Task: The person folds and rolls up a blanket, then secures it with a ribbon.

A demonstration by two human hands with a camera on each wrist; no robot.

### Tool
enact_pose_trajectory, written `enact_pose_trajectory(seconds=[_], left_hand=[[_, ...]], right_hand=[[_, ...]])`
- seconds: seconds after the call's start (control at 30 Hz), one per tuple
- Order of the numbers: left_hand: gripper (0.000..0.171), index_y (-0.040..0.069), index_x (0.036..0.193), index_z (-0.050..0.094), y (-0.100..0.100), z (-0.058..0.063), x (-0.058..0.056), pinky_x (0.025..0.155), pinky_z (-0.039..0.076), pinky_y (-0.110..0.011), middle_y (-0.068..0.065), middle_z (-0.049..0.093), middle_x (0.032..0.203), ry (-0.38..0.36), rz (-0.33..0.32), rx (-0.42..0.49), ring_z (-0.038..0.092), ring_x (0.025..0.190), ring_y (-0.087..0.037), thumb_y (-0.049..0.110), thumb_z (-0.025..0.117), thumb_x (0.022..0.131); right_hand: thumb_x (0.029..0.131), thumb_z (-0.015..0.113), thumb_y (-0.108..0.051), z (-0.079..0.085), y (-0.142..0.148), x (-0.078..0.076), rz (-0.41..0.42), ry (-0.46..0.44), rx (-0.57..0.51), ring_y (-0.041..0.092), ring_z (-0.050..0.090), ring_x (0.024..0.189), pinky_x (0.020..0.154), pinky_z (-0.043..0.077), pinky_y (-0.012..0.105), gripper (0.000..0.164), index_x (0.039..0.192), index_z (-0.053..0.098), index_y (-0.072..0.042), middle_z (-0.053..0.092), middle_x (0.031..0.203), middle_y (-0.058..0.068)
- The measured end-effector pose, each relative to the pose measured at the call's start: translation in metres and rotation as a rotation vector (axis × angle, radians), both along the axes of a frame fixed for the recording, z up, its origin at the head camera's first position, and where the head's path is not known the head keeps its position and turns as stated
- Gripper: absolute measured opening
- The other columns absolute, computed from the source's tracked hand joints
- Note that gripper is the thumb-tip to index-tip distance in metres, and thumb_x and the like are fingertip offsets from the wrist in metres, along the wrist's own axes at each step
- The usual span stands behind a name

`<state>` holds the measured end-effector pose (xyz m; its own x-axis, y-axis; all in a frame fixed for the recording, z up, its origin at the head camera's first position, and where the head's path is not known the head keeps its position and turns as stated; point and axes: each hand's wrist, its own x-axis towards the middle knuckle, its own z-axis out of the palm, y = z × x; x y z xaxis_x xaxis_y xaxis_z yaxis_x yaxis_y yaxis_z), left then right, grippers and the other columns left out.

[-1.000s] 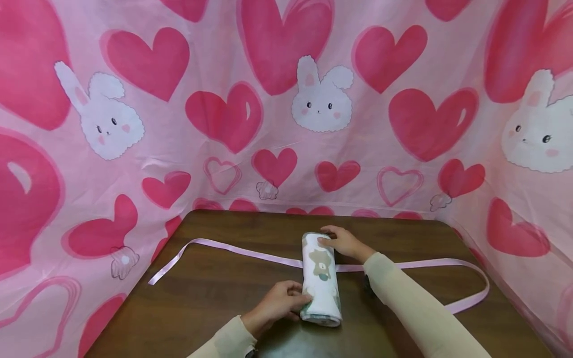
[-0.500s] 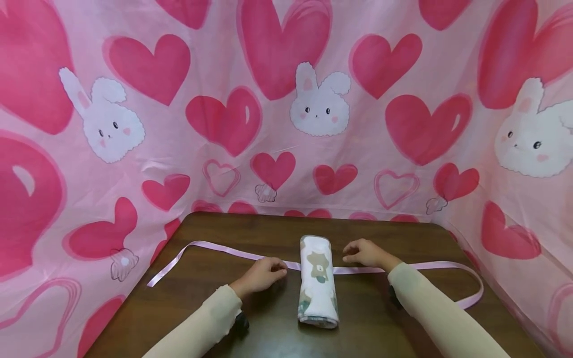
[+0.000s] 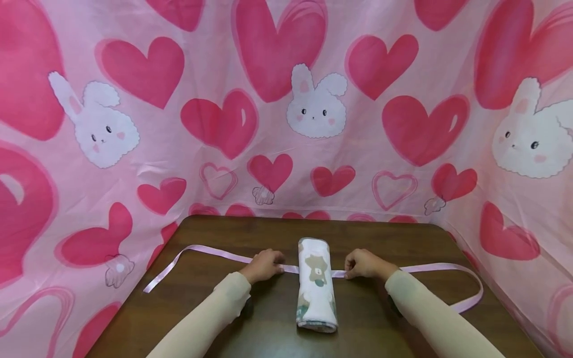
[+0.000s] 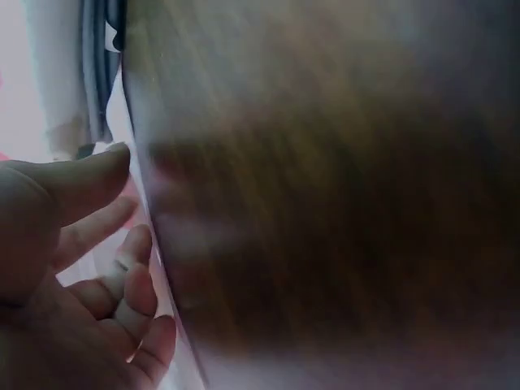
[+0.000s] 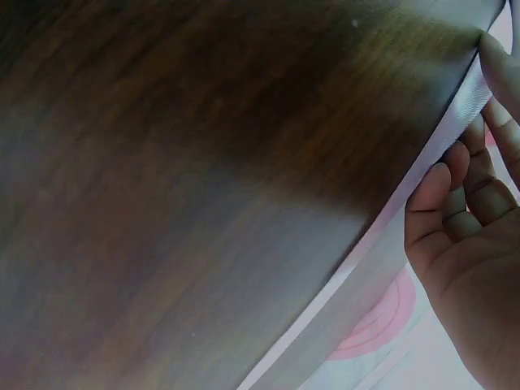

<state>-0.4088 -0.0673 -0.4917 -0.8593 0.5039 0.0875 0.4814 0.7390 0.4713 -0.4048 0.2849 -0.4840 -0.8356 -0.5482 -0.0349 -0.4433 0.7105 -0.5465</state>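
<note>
Roll (image 3: 317, 286) sits atop ribbon (image 3: 292, 269), between L hand (image 3: 263, 265) & R hand (image 3: 364, 263), well apart, each at ribbon; can't tell if pinched. Step's prob. grasping; I'd say next needs firm pinch both sides.

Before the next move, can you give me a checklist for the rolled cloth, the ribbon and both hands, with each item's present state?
1. Rolled cloth lying across the pink ribbon: ok.
2. Ribbon showing on both sides of the roll: ok.
3. Left hand and right hand at the ribbon, on opposite sides of the roll: ok.
4. Firm pinch by both hands: cannot tell.
5. Both ribbon ends visible: not ok; the right one is hidden behind the right sleeve.
</note>
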Motion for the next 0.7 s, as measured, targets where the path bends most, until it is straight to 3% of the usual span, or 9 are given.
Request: enact_pose_trajectory(seconds=[0.1, 0.27, 0.4, 0.5, 0.7], left_hand=[[0.012, 0.015, 0.085, 0.067, -0.001, -0.002, 0.0, 0.071, 0.036, -0.04, 0.004, 0.061, 0.078, -0.038, 0.041, -0.044, 0.057, 0.078, -0.018, 0.022, 0.077, 0.083], [0.022, 0.019, 0.071, 0.059, -0.003, 0.0, 0.001, 0.07, 0.034, -0.038, 0.006, 0.053, 0.068, -0.094, 0.047, -0.065, 0.05, 0.067, -0.013, 0.024, 0.077, 0.084], [0.024, 0.016, 0.076, 0.056, -0.004, 0.005, 0.003, 0.071, 0.035, -0.039, 0.004, 0.052, 0.069, -0.105, 0.021, -0.037, 0.05, 0.067, -0.014, 0.022, 0.078, 0.083], [0.027, 0.013, 0.085, 0.055, -0.006, 0.009, 0.001, 0.072, 0.038, -0.039, 0.002, 0.054, 0.072, -0.129, -0.011, 0.011, 0.051, 0.068, -0.016, 0.021, 0.08, 0.08], [0.021, 0.011, 0.096, 0.067, -0.02, 0.009, -0.01, 0.069, 0.05, -0.032, 0.003, 0.062, 0.081, -0.256, -0.077, 0.169, 0.056, 0.074, -0.014, 0.027, 0.076, 0.085]], right_hand=[[0.077, 0.082, -0.015, 0.0, 0.0, 0.001, 0.011, 0.002, -0.007, 0.008, 0.051, 0.063, 0.058, 0.046, 0.028, 0.019, 0.068, 0.065, -0.015, 0.057, 0.065, -0.009], [0.079, 0.081, -0.013, 0.002, 0.001, 0.001, -0.003, -0.01, 0.0, 0.009, 0.05, 0.062, 0.057, 0.045, 0.028, 0.02, 0.068, 0.063, -0.016, 0.056, 0.064, -0.009], [0.079, 0.079, -0.01, 0.004, 0.003, 0.001, -0.014, -0.045, -0.025, 0.009, 0.05, 0.058, 0.054, 0.045, 0.028, 0.016, 0.072, 0.065, -0.014, 0.056, 0.062, -0.006], [0.082, 0.074, -0.005, 0.006, 0.005, 0.001, -0.02, -0.139, -0.117, 0.013, 0.054, 0.057, 0.053, 0.048, 0.031, 0.007, 0.081, 0.068, -0.007, 0.06, 0.064, 0.001], [0.09, 0.068, -0.006, 0.013, 0.013, 0.001, -0.034, -0.316, -0.31, 0.02, 0.055, 0.06, 0.054, 0.05, 0.035, 0.012, 0.096, 0.068, 0.004, 0.062, 0.074, 0.017]])
